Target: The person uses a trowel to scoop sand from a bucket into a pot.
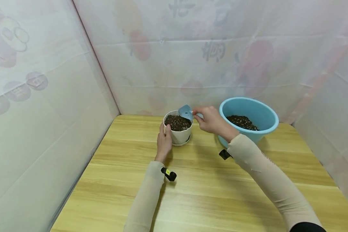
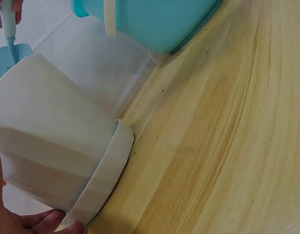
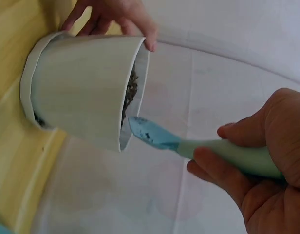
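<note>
A white flower pot [image 1: 178, 135] filled with dark soil [image 1: 178, 122] stands on a saucer on the wooden table [image 1: 208, 190]. My left hand [image 1: 164, 141] grips the pot's near left side, thumb at the rim. My right hand [image 1: 211, 120] holds a small light-blue scoop [image 1: 186, 112] by its handle, with the blade tilted over the pot's right rim. In the right wrist view the scoop [image 3: 155, 136] touches the rim of the pot [image 3: 86, 87], and fingers [image 3: 208, 165] wrap its handle. The left wrist view shows the pot's wall [image 2: 47, 141] and the scoop [image 2: 11, 51].
A light-blue basin [image 1: 248, 117] holding dark soil [image 1: 243, 122] stands right of the pot, close behind my right wrist. White printed sheeting walls the table on the left, back and right. Bare table surface stretches toward the near edge.
</note>
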